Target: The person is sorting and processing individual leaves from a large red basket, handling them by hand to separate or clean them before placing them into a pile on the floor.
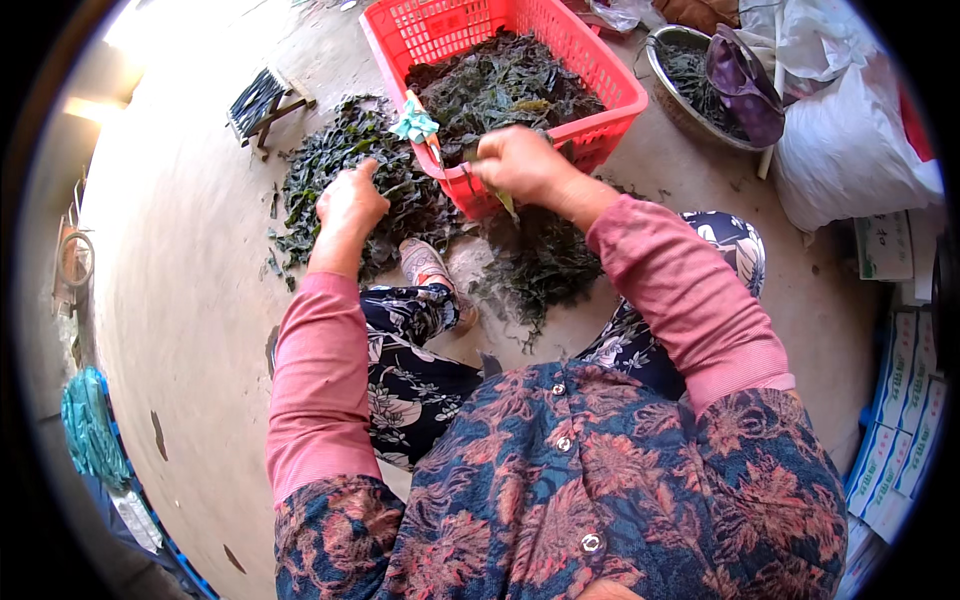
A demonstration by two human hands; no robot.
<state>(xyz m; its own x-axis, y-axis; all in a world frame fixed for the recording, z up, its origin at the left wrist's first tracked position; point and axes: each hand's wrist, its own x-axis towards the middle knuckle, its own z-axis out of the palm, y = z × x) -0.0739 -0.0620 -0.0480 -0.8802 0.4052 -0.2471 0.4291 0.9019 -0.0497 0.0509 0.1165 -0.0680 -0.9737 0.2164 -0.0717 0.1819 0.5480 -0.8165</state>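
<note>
My right hand (525, 168) is closed, pinching a strip of dark green seaweed (508, 203) at the near rim of a red plastic basket (612, 122). Leafy seaweed (510, 85) fills much of this basket. To the left, my left hand (352, 205) is above a loose seaweed pile (335, 150) on the floor. Its fingers are curled, and whatever they may hold is hidden. Another heap of seaweed (545, 265) lies between my feet, in front of the basket. A light blue cloth (415, 123) is wrapped around a thin stick-like piece at the basket's left rim.
A small folding stool (268, 108) stands at the far left. Right of the basket are a metal basin (680, 95) with seaweed, a purple cloth (745, 85) and a white sack (850, 150). Stacked boxes (900, 430) line the right side; a teal bag (92, 425) hangs at left.
</note>
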